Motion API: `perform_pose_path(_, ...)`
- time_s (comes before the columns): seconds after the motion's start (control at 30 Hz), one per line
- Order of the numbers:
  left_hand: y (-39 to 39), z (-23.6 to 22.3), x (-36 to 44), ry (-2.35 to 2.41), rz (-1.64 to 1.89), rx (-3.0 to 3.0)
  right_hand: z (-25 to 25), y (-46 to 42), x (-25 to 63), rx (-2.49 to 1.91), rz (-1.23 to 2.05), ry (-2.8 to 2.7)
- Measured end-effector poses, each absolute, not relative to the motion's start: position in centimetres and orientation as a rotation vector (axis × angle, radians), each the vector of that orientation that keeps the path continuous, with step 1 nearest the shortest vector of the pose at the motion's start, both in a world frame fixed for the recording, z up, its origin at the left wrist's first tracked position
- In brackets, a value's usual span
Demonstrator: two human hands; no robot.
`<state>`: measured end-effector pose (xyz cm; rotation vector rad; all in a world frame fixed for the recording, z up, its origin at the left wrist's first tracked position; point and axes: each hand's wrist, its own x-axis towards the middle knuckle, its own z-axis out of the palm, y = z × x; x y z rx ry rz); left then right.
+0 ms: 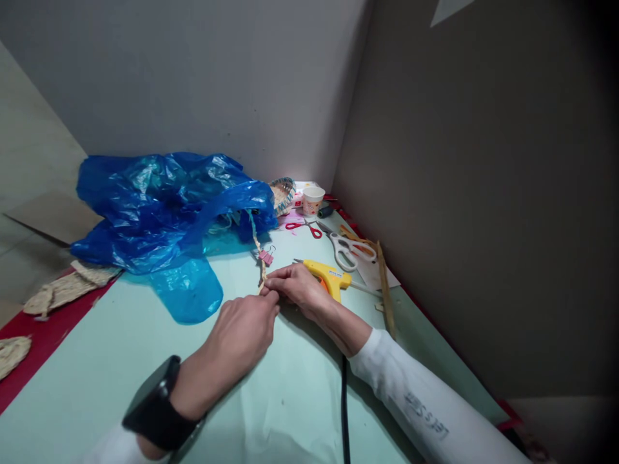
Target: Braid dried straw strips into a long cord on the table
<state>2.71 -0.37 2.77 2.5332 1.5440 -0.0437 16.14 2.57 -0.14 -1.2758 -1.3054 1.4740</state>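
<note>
A thin beige braided cord [264, 272] runs from the blue plastic bag [169, 206] down to my fingers, turning bluish near the bag. A pink binder clip [265, 257] is clamped on it just above my hands. My right hand [302, 290] pinches the cord's near end between thumb and fingertips. Close against it, my left hand [249, 325] is closed at the same end, its fingertips partly hidden. Just behind my right hand lies a yellow glue gun [331, 277], with a black cable [345, 412] below my right wrist.
White-handled scissors [351, 250], red-handled scissors [305, 228], a paper cup [313, 200], a dark thread spool [325, 211] and a wooden strip [385, 290] lie right. A woven piece [283, 195] stands behind; braided pieces [68, 290] lie left. Walls [449, 193] bound the table [159, 361].
</note>
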Motion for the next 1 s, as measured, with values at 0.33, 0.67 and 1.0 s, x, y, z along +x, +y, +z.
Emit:
perform_pose_path(0.33,3.7,2.1,1.0,1.184,0.627,1.55,0.1,2.6,16.4,-1.289,1.461,-1.356)
perform_pose_path(0.67,3.4,1.5,1.6,1.14,0.582,1.355,0.9,2.3,16.5,-1.442,1.349,-1.512)
perform_pose_path(1.0,3.6,1.4,1.9,1.259,0.604,1.436,1.1,1.9,16.2,-1.572,0.954,-1.754)
